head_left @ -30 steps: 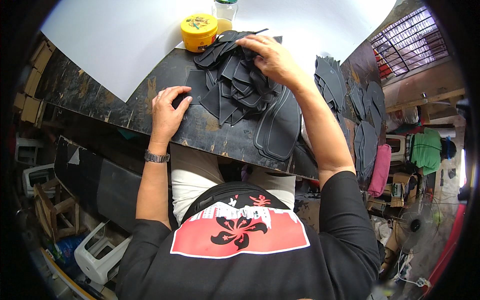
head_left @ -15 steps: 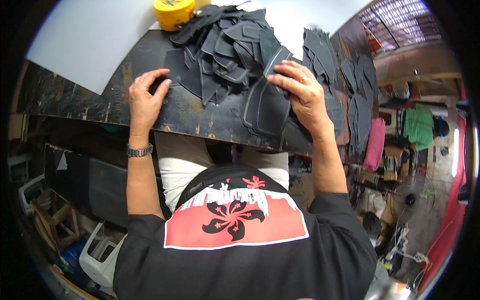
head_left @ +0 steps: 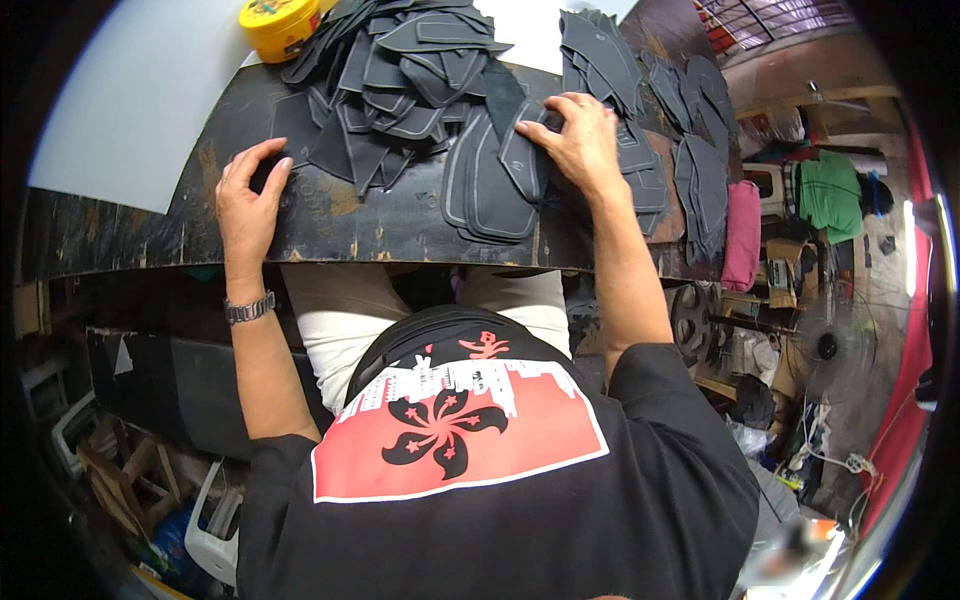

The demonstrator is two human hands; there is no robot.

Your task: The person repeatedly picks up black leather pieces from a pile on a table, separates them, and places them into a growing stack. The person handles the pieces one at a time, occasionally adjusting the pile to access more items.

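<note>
My left hand [head_left: 245,200] is raised over the near left of the table, its thumb and curled fingers apart with nothing between them. A small black cut panel [head_left: 522,155] with pale edge lines lies slanted on a stack of larger curved black panels [head_left: 482,190] near the table's front edge. My right hand [head_left: 585,145] is at the small panel's right side, the thumb touching it and the fingers spread apart. Left of that stack rises a big loose heap of black panels [head_left: 400,75] with pale outlines.
The dark worn table [head_left: 330,225] carries a yellow tub [head_left: 278,28] at the back left and a white sheet [head_left: 130,110]. More black panels [head_left: 600,55] lie in piles on the right. A pink roll [head_left: 742,235] and a fan [head_left: 827,345] are beyond the table's right end.
The view has shifted, so the table sits further up and left. Under my right hand, the small panel now lies flatter on the stack, and the thumb and fingers are wider apart.
</note>
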